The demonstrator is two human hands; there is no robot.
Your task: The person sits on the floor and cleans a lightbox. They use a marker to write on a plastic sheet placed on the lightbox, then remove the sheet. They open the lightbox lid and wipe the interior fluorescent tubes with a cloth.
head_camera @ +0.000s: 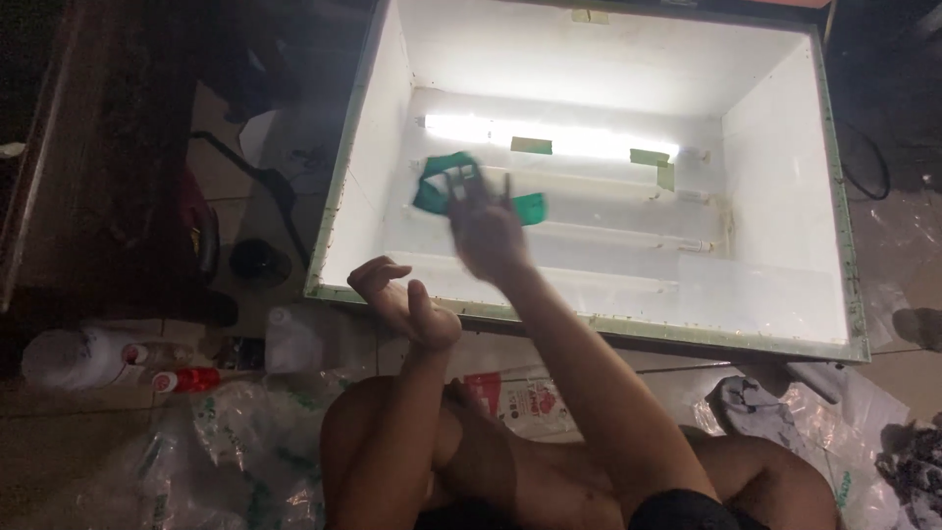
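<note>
The right hand (488,236) is raised over a large white box (765,137), its fingers pinching a green strip (446,182) of thin, floppy material that loops and hangs out to both sides of the hand; the hand is blurred, so the exact grip of each finger cannot be told. The strip hangs inside the mouth of the box, in front of the lit tubes. The left hand (402,299) hovers at the box's near rim, holding nothing, its fingers loosely curled with the thumb standing apart.

The box is rectangular with smooth white walls and a worn green edge. Inside lie four long tubes (628,196) side by side; the farthest one glows brightly, and three small olive patches of tape sit on it.

On the tiled floor to the left lie two clear plastic bottles (118,358), one with a red cap and red label. Crinkled clear plastic bags (226,442) with green print cover the floor nearby, and a white bag (520,397) with red print lies between the knees.
</note>
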